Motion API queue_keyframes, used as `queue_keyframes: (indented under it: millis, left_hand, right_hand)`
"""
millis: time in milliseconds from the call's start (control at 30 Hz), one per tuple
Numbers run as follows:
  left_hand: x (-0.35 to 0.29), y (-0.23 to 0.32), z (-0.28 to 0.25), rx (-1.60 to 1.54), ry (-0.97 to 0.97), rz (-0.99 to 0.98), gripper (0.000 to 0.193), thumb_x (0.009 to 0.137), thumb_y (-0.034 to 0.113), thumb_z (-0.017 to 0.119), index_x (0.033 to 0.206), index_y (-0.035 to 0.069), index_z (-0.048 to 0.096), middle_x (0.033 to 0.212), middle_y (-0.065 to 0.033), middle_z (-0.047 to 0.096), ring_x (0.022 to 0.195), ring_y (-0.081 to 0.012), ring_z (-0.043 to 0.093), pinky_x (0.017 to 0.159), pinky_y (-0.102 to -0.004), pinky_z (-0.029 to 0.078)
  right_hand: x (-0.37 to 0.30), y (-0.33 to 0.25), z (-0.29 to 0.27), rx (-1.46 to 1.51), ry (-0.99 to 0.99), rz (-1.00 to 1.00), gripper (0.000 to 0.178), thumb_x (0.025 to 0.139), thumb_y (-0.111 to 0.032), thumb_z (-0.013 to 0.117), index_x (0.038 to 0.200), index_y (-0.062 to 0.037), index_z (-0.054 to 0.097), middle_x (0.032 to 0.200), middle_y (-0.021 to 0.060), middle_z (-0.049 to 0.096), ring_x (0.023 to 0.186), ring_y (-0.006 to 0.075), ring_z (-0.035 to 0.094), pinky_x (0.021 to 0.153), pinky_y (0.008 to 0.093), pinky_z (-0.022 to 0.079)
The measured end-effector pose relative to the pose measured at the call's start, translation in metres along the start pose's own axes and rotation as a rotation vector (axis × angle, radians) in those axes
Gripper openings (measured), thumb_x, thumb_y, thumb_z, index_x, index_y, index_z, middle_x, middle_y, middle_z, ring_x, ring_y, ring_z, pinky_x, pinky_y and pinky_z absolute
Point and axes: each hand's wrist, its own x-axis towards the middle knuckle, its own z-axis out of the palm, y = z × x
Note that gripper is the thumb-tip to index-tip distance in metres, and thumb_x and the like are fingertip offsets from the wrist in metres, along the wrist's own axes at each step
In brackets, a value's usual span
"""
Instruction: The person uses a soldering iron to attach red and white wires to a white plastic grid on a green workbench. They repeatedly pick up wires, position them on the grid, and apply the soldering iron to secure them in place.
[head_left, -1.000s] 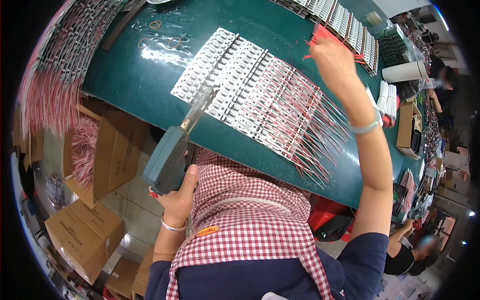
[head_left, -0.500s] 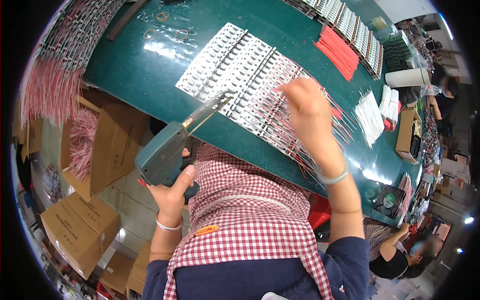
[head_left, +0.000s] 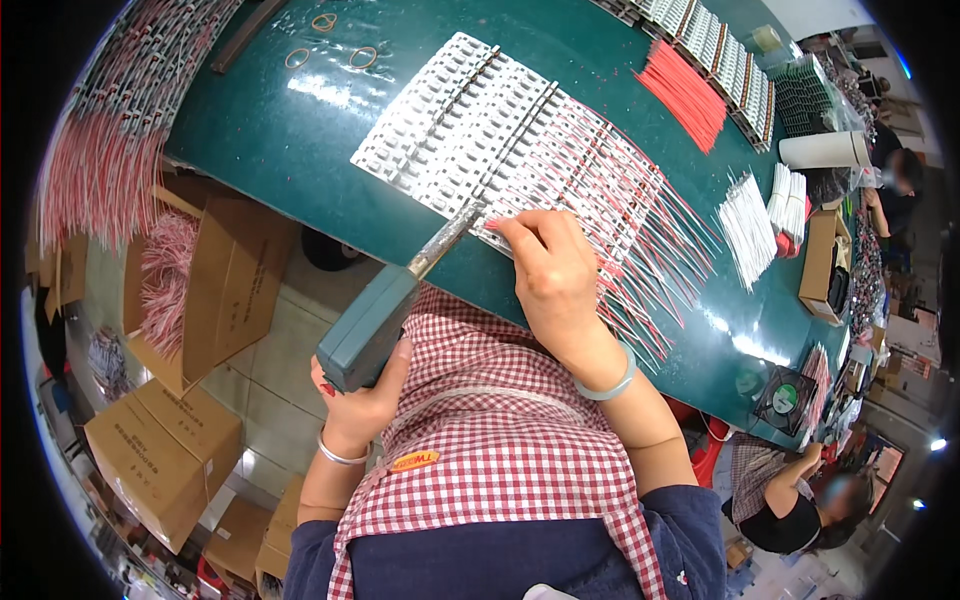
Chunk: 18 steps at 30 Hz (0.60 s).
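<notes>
My left hand (head_left: 365,405) is wrapped round the handle of a dark green soldering gun (head_left: 372,322). Its metal tip reaches the near edge of a white panel of small circuit boards (head_left: 432,125), lying on the green table. Just right of that tip, my right hand (head_left: 556,285) has thumb and forefinger pinched together low over the panel; what they hold is too small to make out. Red and white wires (head_left: 655,225) fan out from the panel's right part, some passing behind my right hand. The panel's left part shows bare rows.
Loose red wires (head_left: 682,98) and white wires (head_left: 746,230) lie to the right, near stacked board panels (head_left: 720,60). Rubber bands (head_left: 363,58) are at the far left. Wired boards (head_left: 130,130) hang over the left edge above cartons (head_left: 165,460). A small fan (head_left: 783,400) stands at right.
My right hand has come down and left, from above the wires to the panel's near edge. The soldering gun has swung rightward, its tip now meeting the fingers there.
</notes>
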Motion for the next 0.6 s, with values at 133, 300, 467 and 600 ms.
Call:
queue_keyframes:
  millis: [133, 300, 467, 600]
  left_hand:
    - [0.004, 0.000, 0.003, 0.057, -0.013, 0.148, 0.022, 0.075, -0.001, 0.076, 0.095, -0.004, 0.069, 0.088, -0.0133, 0.071, 0.071, -0.0165, 0.069, 0.062, -0.0258, 0.052]
    - [0.008, 0.003, 0.006, 0.055, -0.021, 0.150, 0.020, 0.076, -0.002, 0.075, 0.094, -0.005, 0.068, 0.087, -0.0128, 0.070, 0.071, -0.0178, 0.068, 0.062, -0.0267, 0.052]
    - [0.010, 0.006, 0.007, 0.080, -0.034, 0.152, 0.020, 0.075, -0.003, 0.074, 0.094, -0.005, 0.068, 0.087, -0.0130, 0.069, 0.071, -0.0186, 0.068, 0.062, -0.0276, 0.052]
    - [0.011, 0.005, 0.007, 0.101, -0.045, 0.175, 0.019, 0.075, -0.003, 0.074, 0.093, -0.005, 0.068, 0.087, -0.0126, 0.069, 0.070, -0.0186, 0.067, 0.062, -0.0277, 0.052]
  right_hand:
    - [0.000, 0.001, 0.000, -0.007, -0.011, -0.030, 0.026, 0.071, 0.006, 0.066, 0.096, 0.0021, 0.070, 0.089, 0.0092, 0.061, 0.081, 0.0251, 0.057, 0.066, 0.0351, 0.050]
    - [0.000, 0.003, 0.001, 0.002, -0.055, -0.023, 0.030, 0.069, 0.006, 0.065, 0.099, 0.0021, 0.069, 0.091, 0.0096, 0.061, 0.082, 0.0258, 0.057, 0.069, 0.0356, 0.050]
    - [0.002, -0.001, 0.000, -0.024, -0.050, -0.003, 0.025, 0.071, 0.006, 0.067, 0.096, 0.0004, 0.070, 0.089, 0.0097, 0.062, 0.082, 0.0259, 0.059, 0.069, 0.0362, 0.050]
    - [0.000, 0.000, 0.002, -0.039, -0.057, -0.016, 0.032, 0.068, 0.004, 0.065, 0.099, 0.0025, 0.069, 0.091, 0.0096, 0.060, 0.085, 0.0260, 0.056, 0.070, 0.0361, 0.050]
